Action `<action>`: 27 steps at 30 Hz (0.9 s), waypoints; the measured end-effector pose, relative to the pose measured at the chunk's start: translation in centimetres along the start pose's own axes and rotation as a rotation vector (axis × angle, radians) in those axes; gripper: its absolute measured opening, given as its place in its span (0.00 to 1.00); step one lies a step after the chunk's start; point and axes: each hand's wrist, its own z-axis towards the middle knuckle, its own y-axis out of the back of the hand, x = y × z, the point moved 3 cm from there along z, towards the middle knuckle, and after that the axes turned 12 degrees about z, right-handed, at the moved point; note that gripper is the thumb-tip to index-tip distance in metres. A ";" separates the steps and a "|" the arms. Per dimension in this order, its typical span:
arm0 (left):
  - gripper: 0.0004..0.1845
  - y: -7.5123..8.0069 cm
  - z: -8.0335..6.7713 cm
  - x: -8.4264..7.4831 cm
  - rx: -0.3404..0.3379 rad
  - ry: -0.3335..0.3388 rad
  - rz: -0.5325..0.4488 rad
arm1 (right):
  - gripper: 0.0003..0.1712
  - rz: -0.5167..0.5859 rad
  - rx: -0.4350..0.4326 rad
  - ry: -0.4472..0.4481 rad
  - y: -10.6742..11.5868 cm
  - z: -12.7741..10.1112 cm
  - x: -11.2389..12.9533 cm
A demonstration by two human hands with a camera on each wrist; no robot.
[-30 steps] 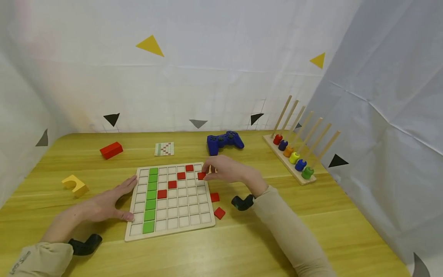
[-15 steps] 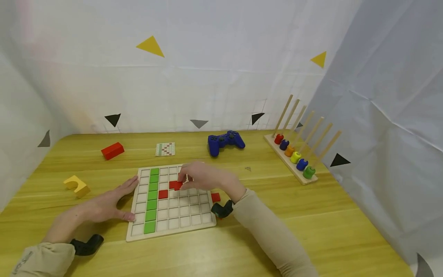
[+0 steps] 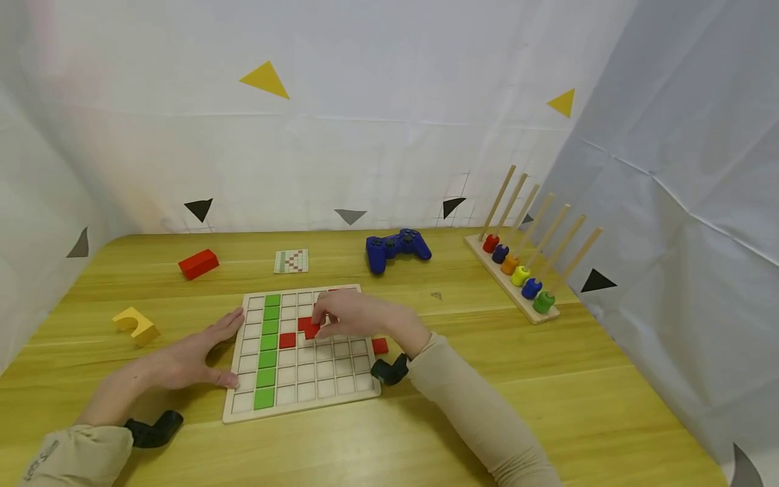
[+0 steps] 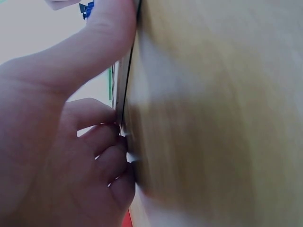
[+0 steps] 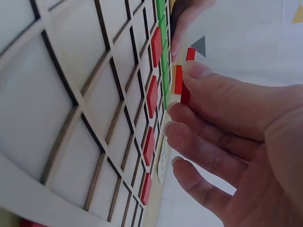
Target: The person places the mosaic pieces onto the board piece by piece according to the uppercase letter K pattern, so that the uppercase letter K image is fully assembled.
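A wooden grid board [image 3: 310, 399] lies on the table, with a column of green tiles [image 3: 266, 359] at its left and red tiles in a diagonal, among them one red tile [image 3: 287, 340]. My right hand [image 3: 356, 314] pinches another red tile [image 3: 311, 332] between thumb and fingers, over the board's middle. In the right wrist view this held tile stands off the grid, its edge showing past the thumb [image 5: 196, 69]. My left hand [image 3: 182, 358] rests at the board's left edge, thumb and fingers spread along it. The right hand partly covers the diagonal's upper tiles.
A loose red tile [image 3: 380, 345] lies at the board's right edge. Behind stand a red block [image 3: 198, 264], a small pattern card [image 3: 291, 261] and a blue game controller [image 3: 397, 249]. A yellow arch block [image 3: 136, 327] is at left, a peg stand [image 3: 514, 287] at right.
My right hand has carried the red tile leftward from the board's right edge to its middle, with almost no movement in the last half second. The left hand stays in place.
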 end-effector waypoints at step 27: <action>0.63 -0.1 0.0 0.0 -0.006 -0.010 0.001 | 0.14 -0.116 0.086 0.000 -2.5 0.6 1.1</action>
